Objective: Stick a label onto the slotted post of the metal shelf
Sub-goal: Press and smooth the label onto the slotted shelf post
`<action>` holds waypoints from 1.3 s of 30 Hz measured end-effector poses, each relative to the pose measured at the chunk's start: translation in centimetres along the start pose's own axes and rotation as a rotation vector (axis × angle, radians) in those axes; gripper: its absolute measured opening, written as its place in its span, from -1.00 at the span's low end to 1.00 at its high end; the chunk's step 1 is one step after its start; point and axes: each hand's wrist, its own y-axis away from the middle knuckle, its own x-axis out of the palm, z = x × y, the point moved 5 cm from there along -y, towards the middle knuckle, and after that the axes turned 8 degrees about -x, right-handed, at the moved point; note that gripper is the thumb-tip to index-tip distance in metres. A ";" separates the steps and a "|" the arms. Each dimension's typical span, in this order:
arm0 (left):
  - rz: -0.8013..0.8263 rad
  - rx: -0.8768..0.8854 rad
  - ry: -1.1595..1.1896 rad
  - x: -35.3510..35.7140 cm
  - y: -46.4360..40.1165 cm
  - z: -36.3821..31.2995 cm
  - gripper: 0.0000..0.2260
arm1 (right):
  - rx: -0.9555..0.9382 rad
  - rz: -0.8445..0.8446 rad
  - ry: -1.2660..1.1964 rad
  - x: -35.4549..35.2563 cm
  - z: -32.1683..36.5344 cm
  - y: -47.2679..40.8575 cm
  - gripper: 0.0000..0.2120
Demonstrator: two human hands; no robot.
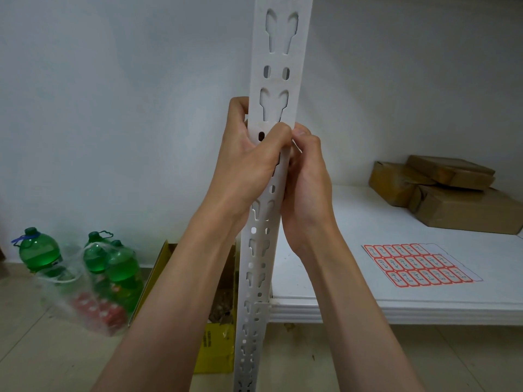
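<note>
1. Hands met at the white slotted post (278, 80): left hand (254, 159) gripped it; right hand (307, 171) pinched something small, probably the label, barely visible.
2. Sticking seemed underway; pressing flat between slots came next.
3. Label sheet (421, 264) lay on the shelf (339, 278).

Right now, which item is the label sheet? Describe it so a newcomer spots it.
Start at the white shelf board right of the slotted post. The label sheet lies flat near its front edge, apart from the brown parcels behind. It alone is thin paper gridded with red-bordered labels.
</note>
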 end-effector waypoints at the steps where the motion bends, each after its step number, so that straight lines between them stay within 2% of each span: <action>1: 0.006 -0.001 0.002 0.0 0.0 0.0 -0.74 | -0.004 0.004 -0.002 0.0 0.0 0.0 -0.53; 17: 0.017 -0.002 0.021 0.0 0.1 0.0 -0.68 | -0.008 0.017 -0.033 0.1 0.0 0.0 -0.52; 39: -0.032 0.030 -0.009 0.1 0.0 -0.1 -0.75 | -0.013 0.016 -0.005 0.0 0.1 0.0 -0.52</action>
